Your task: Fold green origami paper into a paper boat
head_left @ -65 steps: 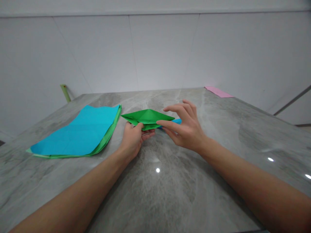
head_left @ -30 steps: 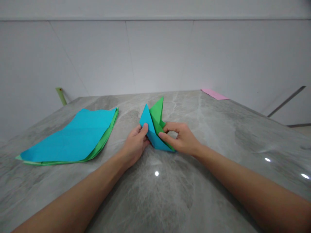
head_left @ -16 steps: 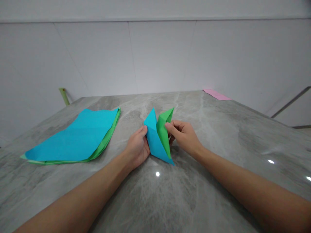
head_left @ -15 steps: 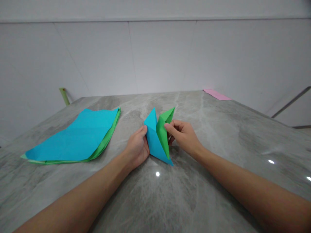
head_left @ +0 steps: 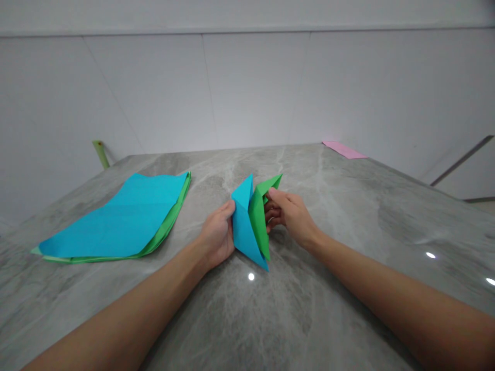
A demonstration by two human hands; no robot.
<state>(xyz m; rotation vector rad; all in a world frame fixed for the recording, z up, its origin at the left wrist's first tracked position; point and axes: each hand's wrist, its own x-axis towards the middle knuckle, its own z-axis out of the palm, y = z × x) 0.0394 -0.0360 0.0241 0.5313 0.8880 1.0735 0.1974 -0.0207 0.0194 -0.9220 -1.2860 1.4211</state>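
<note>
Head view. A folded paper model (head_left: 247,226), blue on the face turned to the left and green on the face turned to the right, stands on edge near the middle of a grey marbled surface (head_left: 270,314); its lower point is at or just above the surface, and its two upper tips, one blue and one green, rise away from the camera. The left hand (head_left: 217,236) lies directly left of the model and is closed on its blue face, the thumb pressed against the upper left edge. The right hand (head_left: 289,216) lies directly right of the model, fingers curled, pinching the green flap just below its upper tip; the remaining fingers touch the green face lower down. Both forearms run from the bottom corners of the frame towards the model. Well to the left of the model a stack of flat paper sheets (head_left: 116,219) rests on the surface, a blue sheet on top with green sheets showing along its right and near edges. Beyond the stack, far left of the model, a pale green strip (head_left: 101,153) leans at the corner of the surface. Far behind and right of the model a pink sheet (head_left: 344,149) lies flat near the back edge. A white panelled wall (head_left: 247,87) stands behind the model.
</note>
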